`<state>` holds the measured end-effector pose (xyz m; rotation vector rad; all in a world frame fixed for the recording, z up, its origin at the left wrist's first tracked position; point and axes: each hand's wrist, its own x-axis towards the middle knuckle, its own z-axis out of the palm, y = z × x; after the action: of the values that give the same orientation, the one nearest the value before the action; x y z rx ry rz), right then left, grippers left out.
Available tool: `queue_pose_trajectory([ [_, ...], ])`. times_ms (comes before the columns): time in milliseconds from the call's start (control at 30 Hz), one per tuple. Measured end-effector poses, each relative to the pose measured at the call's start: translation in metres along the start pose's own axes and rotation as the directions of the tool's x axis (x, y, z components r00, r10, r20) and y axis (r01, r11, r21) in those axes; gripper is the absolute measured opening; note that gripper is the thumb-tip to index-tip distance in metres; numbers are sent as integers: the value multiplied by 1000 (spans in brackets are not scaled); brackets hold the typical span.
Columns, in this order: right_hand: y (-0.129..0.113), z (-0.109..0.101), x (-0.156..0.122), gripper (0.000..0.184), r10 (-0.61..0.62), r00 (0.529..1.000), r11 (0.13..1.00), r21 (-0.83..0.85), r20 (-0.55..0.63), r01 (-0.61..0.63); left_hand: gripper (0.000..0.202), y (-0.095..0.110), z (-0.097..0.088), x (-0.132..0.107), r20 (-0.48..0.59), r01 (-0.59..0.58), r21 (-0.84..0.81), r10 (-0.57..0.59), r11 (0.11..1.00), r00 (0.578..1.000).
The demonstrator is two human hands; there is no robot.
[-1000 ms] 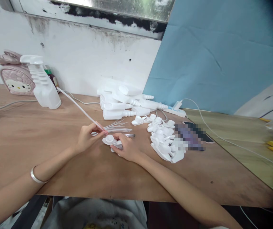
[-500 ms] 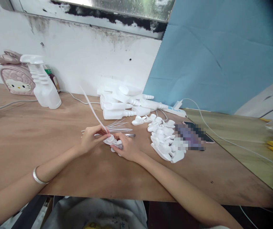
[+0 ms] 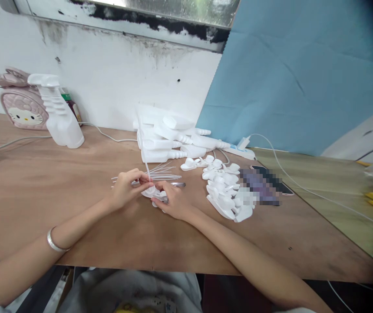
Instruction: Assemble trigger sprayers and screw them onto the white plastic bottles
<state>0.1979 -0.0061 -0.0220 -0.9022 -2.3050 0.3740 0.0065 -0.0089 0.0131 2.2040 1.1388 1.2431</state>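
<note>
My left hand (image 3: pixel 128 188) pinches a thin white plastic tube (image 3: pixel 148 170) close to its lower end. The tube stands nearly upright, its lower end at a white spray trigger head (image 3: pixel 150 191). Whether the end is inside the head's opening I cannot tell. Closed around the head's right side is my right hand (image 3: pixel 172 201), its fingers covering part of it. Just behind the hands lie several loose white tubes (image 3: pixel 165 174) and a slim metallic tool (image 3: pixel 177 184), partly hidden by my right hand.
White trigger heads (image 3: pixel 220 191) are heaped to the right, beside phones (image 3: pixel 264 182). Empty-looking white bottles (image 3: pixel 169 139) are piled by the wall near a power strip (image 3: pixel 241 151). An assembled spray bottle (image 3: pixel 61 117) and pink bag (image 3: pixel 25 108) stand back left. Cables cross the table.
The tube has swung from leaning left to nearly upright, and less of its length shows. My left hand has shifted slightly; my right hand has stayed at the trigger head.
</note>
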Motion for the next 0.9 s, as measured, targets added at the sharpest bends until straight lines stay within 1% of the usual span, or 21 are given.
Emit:
queue_pose_trajectory([
  [167,1,1,1,26,-4,1000,1000,1,-13,4,18,1,1,0,-6,-11,-11,11,1000,1000],
  [400,2,2,1,27,3,1000,1000,1,-28,-3,19,-1,3,1,-17,13,-45,-13,999,1000],
  [900,1,3,1,27,22,999,1000,-6,-41,-22,14,1,1,2,30,31,-119,-28,992,999],
])
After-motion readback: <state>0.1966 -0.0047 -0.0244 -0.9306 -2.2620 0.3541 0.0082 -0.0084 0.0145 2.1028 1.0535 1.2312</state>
